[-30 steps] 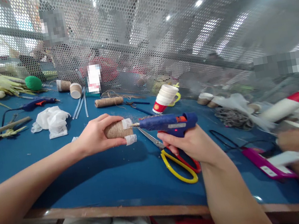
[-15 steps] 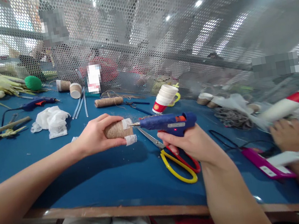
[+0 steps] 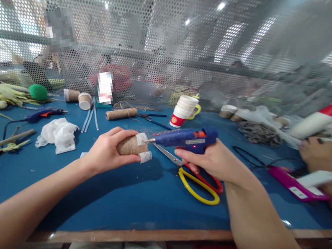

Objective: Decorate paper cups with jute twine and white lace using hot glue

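My left hand (image 3: 109, 151) is wrapped round a twine-covered cup (image 3: 128, 146), held on its side above the table with its wider end to the right. Strips of white lace (image 3: 145, 157) hang at that end, with bare twine between them. In my right hand (image 3: 205, 156) is a blue glue gun (image 3: 184, 137), gripped by its handle, a small red light showing. Its metal nozzle points left and meets the cup's edge between the lace ends; whether it touches I cannot tell. Scissors (image 3: 198, 185) with red and yellow handles lie open under the glue gun.
On the blue table (image 3: 109, 206) are crumpled white lace (image 3: 57, 134), clear glue sticks (image 3: 89, 119), a twine roll (image 3: 121, 113), pliers (image 3: 154, 120), stacked paper cups (image 3: 183, 111) and another glue gun (image 3: 43, 114). At right, another person's hand (image 3: 318, 152) is near a purple power strip (image 3: 297, 183).
The glue gun's nozzle has shifted slightly down and left along the cup's edge. My left hand keeps its hold on the cup. The other person's hand at right has moved a little.
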`<state>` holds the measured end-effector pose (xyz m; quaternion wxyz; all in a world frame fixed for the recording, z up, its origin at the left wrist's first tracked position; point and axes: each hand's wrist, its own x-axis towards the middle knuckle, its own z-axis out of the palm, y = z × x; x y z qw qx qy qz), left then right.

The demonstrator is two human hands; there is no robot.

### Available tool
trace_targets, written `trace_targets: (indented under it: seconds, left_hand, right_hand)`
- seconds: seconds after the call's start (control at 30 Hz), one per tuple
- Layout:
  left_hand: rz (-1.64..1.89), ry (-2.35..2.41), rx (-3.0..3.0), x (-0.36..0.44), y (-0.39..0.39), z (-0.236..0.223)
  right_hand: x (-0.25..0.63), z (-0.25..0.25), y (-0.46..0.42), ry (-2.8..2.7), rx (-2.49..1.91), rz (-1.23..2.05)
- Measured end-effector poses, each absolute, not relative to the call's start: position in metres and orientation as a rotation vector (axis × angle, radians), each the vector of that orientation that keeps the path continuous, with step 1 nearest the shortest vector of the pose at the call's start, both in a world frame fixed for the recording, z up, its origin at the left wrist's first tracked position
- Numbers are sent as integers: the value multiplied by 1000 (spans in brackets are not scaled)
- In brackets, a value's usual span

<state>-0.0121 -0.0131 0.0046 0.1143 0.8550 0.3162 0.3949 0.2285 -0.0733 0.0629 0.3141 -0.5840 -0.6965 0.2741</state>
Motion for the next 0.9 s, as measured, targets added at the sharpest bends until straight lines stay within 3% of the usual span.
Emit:
trace_targets:
  seconds: [0.9]
  left_hand:
    - [1154, 928, 2528, -13, -11, 2]
  right_hand:
    - [227, 62, -73, -1871, -1575, 643]
